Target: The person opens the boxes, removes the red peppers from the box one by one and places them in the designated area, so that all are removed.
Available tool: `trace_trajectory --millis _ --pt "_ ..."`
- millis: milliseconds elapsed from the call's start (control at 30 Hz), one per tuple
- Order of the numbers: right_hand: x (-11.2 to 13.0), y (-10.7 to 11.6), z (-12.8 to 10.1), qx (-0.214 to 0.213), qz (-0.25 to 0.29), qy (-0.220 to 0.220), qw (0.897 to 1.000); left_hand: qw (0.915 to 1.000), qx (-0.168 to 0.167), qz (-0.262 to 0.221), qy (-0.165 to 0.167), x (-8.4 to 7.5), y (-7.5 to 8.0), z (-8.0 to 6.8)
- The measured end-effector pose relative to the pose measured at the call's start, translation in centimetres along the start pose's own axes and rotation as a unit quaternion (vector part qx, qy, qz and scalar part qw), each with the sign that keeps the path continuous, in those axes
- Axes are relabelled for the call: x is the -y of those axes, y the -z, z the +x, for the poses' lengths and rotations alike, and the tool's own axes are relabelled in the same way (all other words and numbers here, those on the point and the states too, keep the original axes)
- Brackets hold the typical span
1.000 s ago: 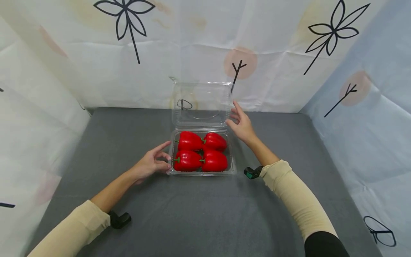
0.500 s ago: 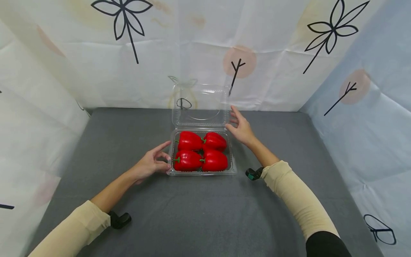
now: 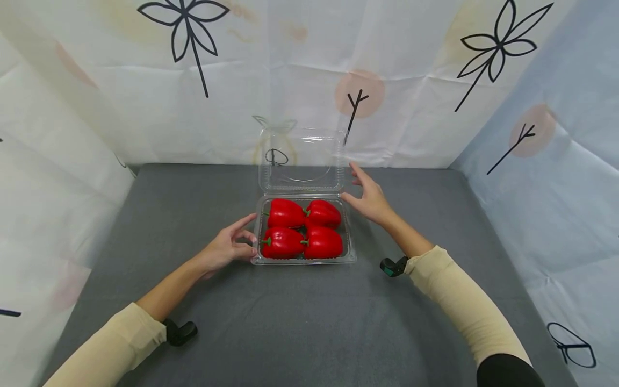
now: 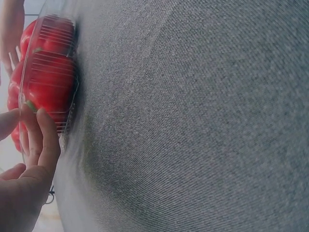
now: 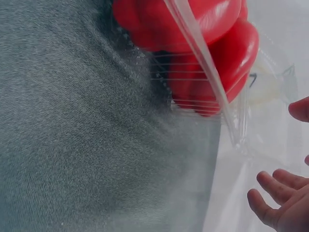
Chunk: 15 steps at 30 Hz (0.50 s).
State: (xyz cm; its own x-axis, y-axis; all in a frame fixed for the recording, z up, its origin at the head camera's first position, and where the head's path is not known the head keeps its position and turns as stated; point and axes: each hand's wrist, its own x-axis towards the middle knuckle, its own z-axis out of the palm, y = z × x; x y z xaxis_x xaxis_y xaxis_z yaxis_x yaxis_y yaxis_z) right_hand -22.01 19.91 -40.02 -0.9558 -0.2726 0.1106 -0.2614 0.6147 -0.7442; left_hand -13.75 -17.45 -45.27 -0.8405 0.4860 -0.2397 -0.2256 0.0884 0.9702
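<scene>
Several red bell peppers [image 3: 323, 242] with green stems lie in the base of a clear plastic clamshell box [image 3: 352, 257]. Its see-through lid [image 3: 304, 156] stands raised at the back. At the base's left side is my left hand [image 3: 227, 247], its fingers lightly bent and the tips touching the wall; the left wrist view shows the fingers [image 4: 47, 137] against the ribbed side. My right hand [image 3: 369, 199] is beside the hinge end on the right, fingers extended and spread. In the right wrist view that hand [image 5: 289, 203] is apart from the box and holds nothing.
A grey cloth-covered table [image 3: 300, 322] lies under the box. White printed sheets [image 3: 411, 107] rise behind it and on both sides. Black wrist cameras [image 3: 181, 333] sit on both forearms.
My right hand has drawn slightly back and to the right from the lid, which has tipped a little further back. The left hand and the peppers have stayed in place.
</scene>
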Motion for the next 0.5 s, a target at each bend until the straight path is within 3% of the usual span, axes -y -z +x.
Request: trace_trajectory --millis 267,500 --pt "1.2 0.5 -1.6 0.064 0.005 0.049 0.997 1.0000 0.000 -0.001 -0.002 0.0 0.0 0.1" --pt "1.8 0.8 -3.0 0.169 0.045 0.106 0.979 1.0000 0.002 0.003 -0.003 0.0 0.1 0.1"
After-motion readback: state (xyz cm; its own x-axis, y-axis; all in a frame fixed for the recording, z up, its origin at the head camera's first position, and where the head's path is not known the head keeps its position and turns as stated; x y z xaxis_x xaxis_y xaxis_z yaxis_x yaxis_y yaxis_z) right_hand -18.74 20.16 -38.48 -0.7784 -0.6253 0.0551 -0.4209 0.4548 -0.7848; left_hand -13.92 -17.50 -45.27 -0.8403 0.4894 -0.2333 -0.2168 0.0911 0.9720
